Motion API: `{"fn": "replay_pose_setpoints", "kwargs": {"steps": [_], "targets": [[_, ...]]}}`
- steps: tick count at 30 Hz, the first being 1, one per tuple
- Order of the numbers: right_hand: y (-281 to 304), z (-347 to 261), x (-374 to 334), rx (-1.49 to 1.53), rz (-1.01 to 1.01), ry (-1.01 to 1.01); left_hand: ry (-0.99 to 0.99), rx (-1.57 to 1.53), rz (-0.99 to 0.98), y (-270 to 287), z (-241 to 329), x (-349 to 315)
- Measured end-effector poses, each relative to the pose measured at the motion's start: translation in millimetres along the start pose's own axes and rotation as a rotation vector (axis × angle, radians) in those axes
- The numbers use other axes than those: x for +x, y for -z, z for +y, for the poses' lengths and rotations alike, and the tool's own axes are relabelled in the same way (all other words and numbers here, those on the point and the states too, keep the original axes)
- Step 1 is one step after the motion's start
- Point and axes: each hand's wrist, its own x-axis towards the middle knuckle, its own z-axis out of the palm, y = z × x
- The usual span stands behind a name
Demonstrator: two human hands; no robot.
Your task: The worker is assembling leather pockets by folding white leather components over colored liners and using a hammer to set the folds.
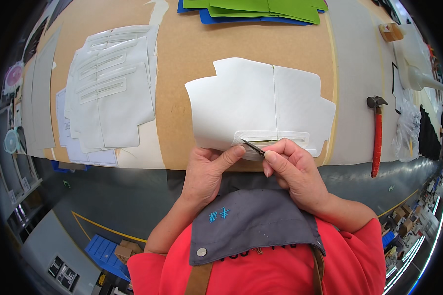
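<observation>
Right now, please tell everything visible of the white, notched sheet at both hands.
The white, notched sheet looks smooth and leathery. A thin line runs downward right of middle; near the lower edge is a long, rounded panel with a dark slit. It lies on a brown board. The left hand grips its lower edge; the right hand holds a thin, dark tool at the panel.

A red-handled hammer (377,142) lies near a crumpled clear plastic bag (407,132).

Room between white stack (112,93) and white panel (246,105), hammer (377,135) an obstacle at right
</observation>
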Motion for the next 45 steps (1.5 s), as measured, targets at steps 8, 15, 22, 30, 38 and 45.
{"fn": "replay_pose_setpoints", "kwargs": {"steps": [8, 15, 22, 30, 38, 45], "targets": [[4, 1, -1, 0.053, -0.010, -0.045, -0.008, 0.041, -0.002, 0, -1, 3], [35, -29, 1, -0.465, 0.079, 0.491, 0.016, 0.788, -0.298, -7, 109, 97], [39, -2, 53, -1.024, 0.133, 0.770, -0.608, 1.374, -0.504, -108, 136, 172], [32, -19, 51, -0.978, 0.023, 0.813, -0.641, 1.098, 0.002, -22, 100, 87], [30, -70, 110, -1.482, -0.088, 0.613, -0.492, 0.961, 0.168, 28, 52, 31], [29, -92, 96, -1.106, -0.019, 0.485, -0.022, 0.750, 0.027, 13, 92, 28]]}}
